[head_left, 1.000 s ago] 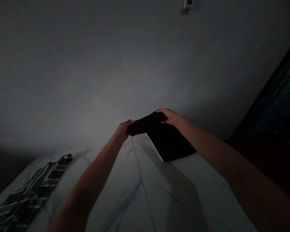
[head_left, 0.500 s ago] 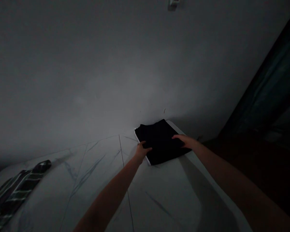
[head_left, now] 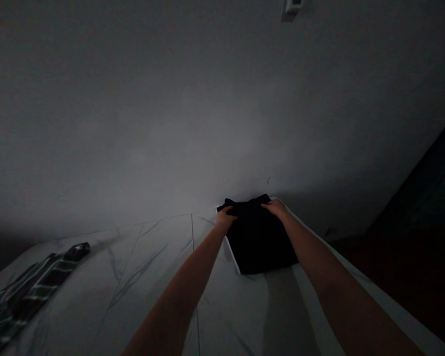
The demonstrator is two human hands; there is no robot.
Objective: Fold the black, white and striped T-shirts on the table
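A piece of folded black cloth (head_left: 261, 242), perhaps a garment, lies flat on the marble-patterned surface against the wall. A white layer shows under its left edge. My left hand (head_left: 226, 219) is at the far left corner of the cloth, thumb and fingers closed on its edge. At the far right corner, my right hand (head_left: 277, 207) has its fingers over the cloth, gripping that side. The cloth is too dark to show its folds, and some of the fingers are hidden.
A dark checked cloth (head_left: 40, 284) lies crumpled at the far left of the surface. The grey wall (head_left: 170, 123) rises behind, with a small white fixture (head_left: 293, 6) high up. Past the right edge, the floor (head_left: 404, 262) is dark.
Both hands have slid from the middle of the black cloth's sides to its far corners. The near edge of the cloth appears lower in view, and the view has shifted slightly.
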